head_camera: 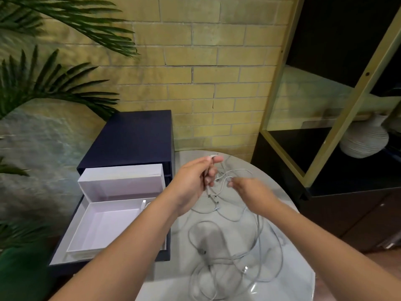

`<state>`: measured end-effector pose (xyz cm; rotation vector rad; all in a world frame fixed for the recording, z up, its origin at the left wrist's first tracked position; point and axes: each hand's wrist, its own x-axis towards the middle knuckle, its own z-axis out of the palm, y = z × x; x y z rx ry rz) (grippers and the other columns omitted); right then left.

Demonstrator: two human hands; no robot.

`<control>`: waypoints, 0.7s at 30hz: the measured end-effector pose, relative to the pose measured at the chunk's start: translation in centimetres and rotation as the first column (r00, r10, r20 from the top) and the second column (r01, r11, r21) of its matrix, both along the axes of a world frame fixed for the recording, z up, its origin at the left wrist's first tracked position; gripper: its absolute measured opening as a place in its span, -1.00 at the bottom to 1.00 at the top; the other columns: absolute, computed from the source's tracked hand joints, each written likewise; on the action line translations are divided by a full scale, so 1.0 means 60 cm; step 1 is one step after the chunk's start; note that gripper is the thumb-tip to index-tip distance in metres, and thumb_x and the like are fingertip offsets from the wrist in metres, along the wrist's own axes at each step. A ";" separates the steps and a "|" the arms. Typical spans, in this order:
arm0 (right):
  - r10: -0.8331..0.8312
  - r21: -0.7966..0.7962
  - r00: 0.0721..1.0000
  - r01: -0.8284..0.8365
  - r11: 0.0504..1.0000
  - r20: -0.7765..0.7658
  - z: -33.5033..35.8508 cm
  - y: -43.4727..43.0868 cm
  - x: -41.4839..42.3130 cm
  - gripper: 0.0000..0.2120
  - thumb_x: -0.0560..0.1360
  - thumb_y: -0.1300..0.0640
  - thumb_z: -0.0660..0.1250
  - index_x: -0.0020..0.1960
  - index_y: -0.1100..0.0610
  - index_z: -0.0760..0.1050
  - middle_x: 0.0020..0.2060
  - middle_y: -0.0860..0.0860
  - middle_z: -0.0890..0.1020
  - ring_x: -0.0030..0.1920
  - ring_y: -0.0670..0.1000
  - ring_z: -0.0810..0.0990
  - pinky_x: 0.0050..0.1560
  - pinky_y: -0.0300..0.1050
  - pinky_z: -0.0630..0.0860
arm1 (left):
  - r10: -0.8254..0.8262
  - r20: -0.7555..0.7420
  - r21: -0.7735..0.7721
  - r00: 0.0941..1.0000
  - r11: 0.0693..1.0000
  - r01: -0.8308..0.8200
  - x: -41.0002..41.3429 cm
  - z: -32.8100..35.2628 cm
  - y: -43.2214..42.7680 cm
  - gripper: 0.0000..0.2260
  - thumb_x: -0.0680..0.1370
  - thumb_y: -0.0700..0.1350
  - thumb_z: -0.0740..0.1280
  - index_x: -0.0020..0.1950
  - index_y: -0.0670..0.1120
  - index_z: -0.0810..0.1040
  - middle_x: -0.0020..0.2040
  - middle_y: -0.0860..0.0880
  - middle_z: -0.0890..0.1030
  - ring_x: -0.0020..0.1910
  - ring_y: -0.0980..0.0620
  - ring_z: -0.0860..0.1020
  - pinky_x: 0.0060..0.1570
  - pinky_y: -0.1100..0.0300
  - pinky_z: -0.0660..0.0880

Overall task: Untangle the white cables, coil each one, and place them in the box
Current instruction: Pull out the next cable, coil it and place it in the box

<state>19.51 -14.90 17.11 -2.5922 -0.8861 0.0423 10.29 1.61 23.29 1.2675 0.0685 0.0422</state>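
the round pale bench point(297, 257) lies under and in front of both hands, and its curved rim falls away just beyond their fingertips and off to the right side. left of the left hand stands a dark blue case point(134, 135). its tray is pulled out and carries the white box point(102, 231), whose lid is propped upright at the back, likely so the mouth stays open for dropping coils in. one cable end point(144, 203) already shows inside the box, by its wall nearest the left forearm; the rest of that cable is hidden behind the arm.

the white cables point(236, 256) sprawl in overlapping loops on the bench below and between the forearms, with strands rising to the hands. they are not yet untangled or coiled.

the left hand point(191, 181) is raised over the far part of the bench, pinching a connector point(213, 157) at its fingertips, its lower fingers curled by the hanging strands. lifting one end seems meant to let that cable hang free of the knot. the right hand point(249, 190) reaches toward a loop just beside the left; it is blurred, so i cannot tell whether it grasps anything.

there is open bench on the near side to draw a cable out, but little room toward the far rim.
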 end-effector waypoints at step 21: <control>0.200 -0.288 0.979 -0.179 0.941 0.043 0.157 -0.005 -0.046 -0.82 0.58 -0.04 0.23 0.07 0.01 0.53 -0.24 -0.08 0.57 -0.22 -0.09 0.48 -0.12 -0.08 0.47 | -0.022 0.022 0.889 1.000 0.458 -0.010 0.014 -0.077 0.030 -0.83 0.67 -0.06 0.06 0.03 -0.09 0.39 -0.07 0.09 0.61 -0.18 0.13 0.56 -0.09 0.17 0.50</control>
